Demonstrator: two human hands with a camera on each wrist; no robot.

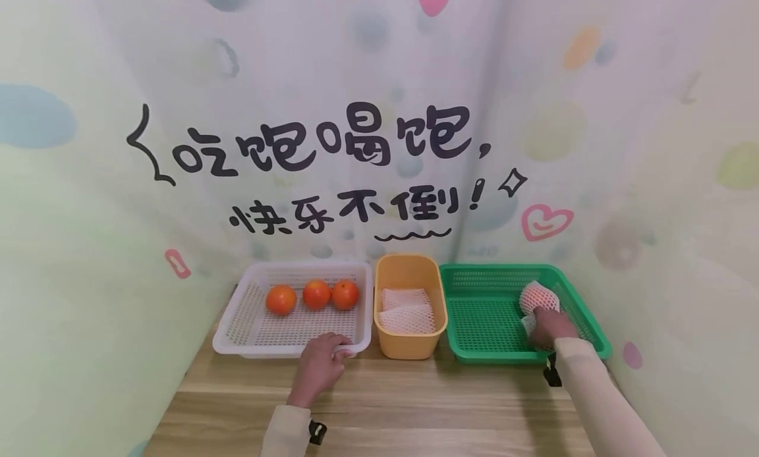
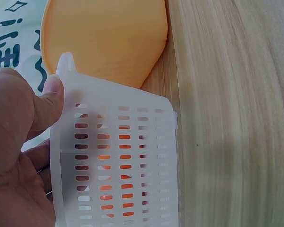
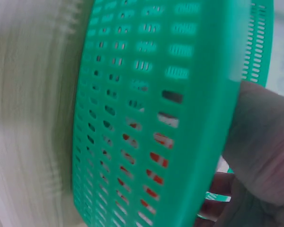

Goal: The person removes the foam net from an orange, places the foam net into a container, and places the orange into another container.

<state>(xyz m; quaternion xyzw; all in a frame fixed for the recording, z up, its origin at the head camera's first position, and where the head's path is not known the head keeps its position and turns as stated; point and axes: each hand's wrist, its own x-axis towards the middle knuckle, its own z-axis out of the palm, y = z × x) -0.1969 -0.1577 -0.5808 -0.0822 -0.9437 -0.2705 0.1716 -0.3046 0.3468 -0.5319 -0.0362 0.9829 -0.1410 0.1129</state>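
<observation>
Three orange-red tomatoes [image 1: 317, 294] lie in the white basket [image 1: 255, 344] on the left. My left hand [image 1: 321, 368] grips this basket's front rim near its right corner; in the left wrist view the thumb [image 2: 53, 90] lies along the rim and the other fingers are partly hidden behind it. My right hand [image 1: 553, 328] reaches over the front of the green basket [image 1: 486, 325] and holds a tomato in a white foam net [image 1: 538, 299] at the basket's right side. In the right wrist view the basket's wall mostly hides the tomato, with red showing through the slots.
Between the two baskets stands a yellow bin [image 1: 410, 346] with white foam nets [image 1: 406, 312] inside. All three containers stand in a row on the wooden table [image 1: 415, 404], against a printed curtain [image 1: 332, 62]. Pale walls rise on both sides.
</observation>
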